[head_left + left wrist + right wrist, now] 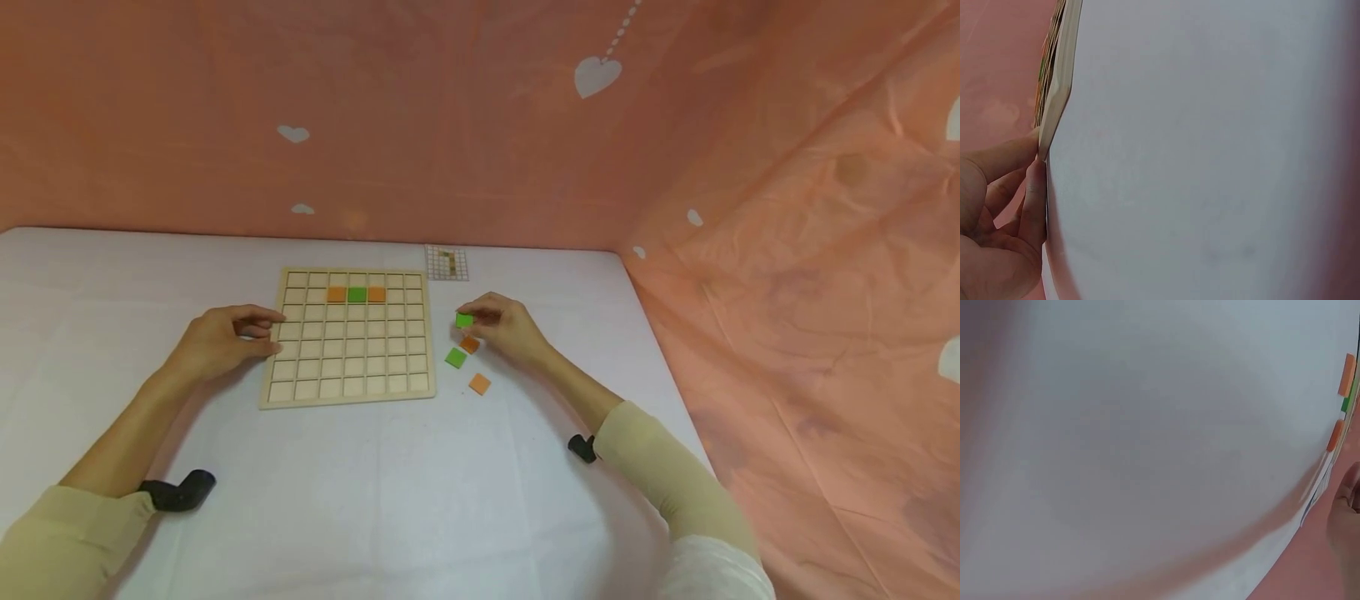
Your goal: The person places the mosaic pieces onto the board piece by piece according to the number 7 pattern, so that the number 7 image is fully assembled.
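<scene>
A light wooden grid board [273, 379] lies on the white table. In its upper rows sit an orange tile [337, 295], a green tile [357, 295] and another orange tile [377, 295], side by side. My left hand [217, 340] rests with its fingertips and thumb at the board's left edge; the left wrist view shows the fingertips [1034, 178] against the rim. To the right of the board, my right hand [510, 327] pinches a green tile [464, 320] between thumb and fingers. In the right wrist view that hand [1344, 519] is mostly cut off.
Near the right hand lie a darker orange tile [469, 343], a green tile [455, 358] and a light orange tile [480, 384]. Behind the board's right corner is a small pattern card [447, 263] with a printed grid. A pink cloth with hearts [450, 125] hangs behind the table.
</scene>
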A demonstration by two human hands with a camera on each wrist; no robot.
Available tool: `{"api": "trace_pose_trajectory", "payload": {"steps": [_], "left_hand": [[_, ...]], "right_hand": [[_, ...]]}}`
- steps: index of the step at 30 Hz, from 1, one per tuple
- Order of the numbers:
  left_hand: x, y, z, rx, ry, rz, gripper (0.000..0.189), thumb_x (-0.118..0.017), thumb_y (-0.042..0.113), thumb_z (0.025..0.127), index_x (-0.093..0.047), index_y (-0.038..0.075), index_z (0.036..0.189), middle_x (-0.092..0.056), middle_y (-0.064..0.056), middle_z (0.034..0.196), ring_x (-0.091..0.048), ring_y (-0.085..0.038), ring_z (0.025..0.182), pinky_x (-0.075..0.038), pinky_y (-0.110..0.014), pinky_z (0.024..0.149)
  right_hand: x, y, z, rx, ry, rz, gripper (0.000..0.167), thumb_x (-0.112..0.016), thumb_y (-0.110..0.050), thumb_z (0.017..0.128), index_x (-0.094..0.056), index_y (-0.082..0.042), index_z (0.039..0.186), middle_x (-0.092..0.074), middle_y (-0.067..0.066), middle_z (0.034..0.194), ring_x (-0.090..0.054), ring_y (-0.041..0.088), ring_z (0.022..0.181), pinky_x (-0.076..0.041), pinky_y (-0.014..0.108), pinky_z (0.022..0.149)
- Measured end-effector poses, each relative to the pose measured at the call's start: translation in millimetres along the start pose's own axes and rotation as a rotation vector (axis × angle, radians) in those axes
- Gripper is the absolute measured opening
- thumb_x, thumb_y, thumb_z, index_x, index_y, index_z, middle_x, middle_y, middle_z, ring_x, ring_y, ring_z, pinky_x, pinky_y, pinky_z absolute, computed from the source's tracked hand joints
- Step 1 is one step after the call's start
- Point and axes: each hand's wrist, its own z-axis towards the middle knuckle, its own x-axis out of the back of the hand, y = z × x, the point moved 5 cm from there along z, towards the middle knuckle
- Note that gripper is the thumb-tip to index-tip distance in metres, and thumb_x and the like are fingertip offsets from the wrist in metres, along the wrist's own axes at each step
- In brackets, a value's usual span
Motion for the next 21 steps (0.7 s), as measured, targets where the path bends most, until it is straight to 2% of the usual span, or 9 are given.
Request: {"api": "trace_pose_trajectory", "payload": {"steps": [7, 14, 21], "left_hand": [[1.1, 2.2, -0.1, 0.000, 0.005, -0.017, 0.048, -0.077, 0.022, 0.088, -0.062, 0.002, 0.129, -0.068, -0.023, 0.112, -0.059, -0.036, 0.106, -0.040, -0.049, 0.093], [-1.9, -0.4, -0.7, 0.000, -0.003, -0.002, 0.048, -0.077, 0.024, 0.088, -0.063, 0.003, 0.129, -0.069, -0.019, 0.111, -0.061, -0.026, 0.101, -0.041, -0.036, 0.085], [-3.6, -1.3, 0.4, -0.002, 0.001, -0.005, 0.048, -0.076, 0.023, 0.089, -0.063, 0.003, 0.130, -0.068, -0.020, 0.112, -0.061, -0.031, 0.104, -0.041, -0.034, 0.085]], "right_hand": [[-15, -7, 15.2, 0.043, -0.022, -0.011, 0.026, -0.079, -0.007, 0.085, -0.075, -0.007, 0.111, -0.067, 0.001, 0.104, -0.062, 0.015, 0.091, -0.052, 0.027, 0.082], [-30, -15, 27.2, 0.061, -0.042, -0.038, 0.026, -0.080, -0.007, 0.084, -0.075, -0.005, 0.109, -0.068, 0.002, 0.100, -0.063, 0.014, 0.089, -0.053, 0.025, 0.081], [-44, -25, 41.6, 0.068, -0.081, -0.073, 0.026, -0.081, -0.009, 0.084, -0.075, -0.008, 0.109, -0.067, 0.000, 0.101, -0.062, 0.012, 0.091, -0.052, 0.023, 0.081]]}}
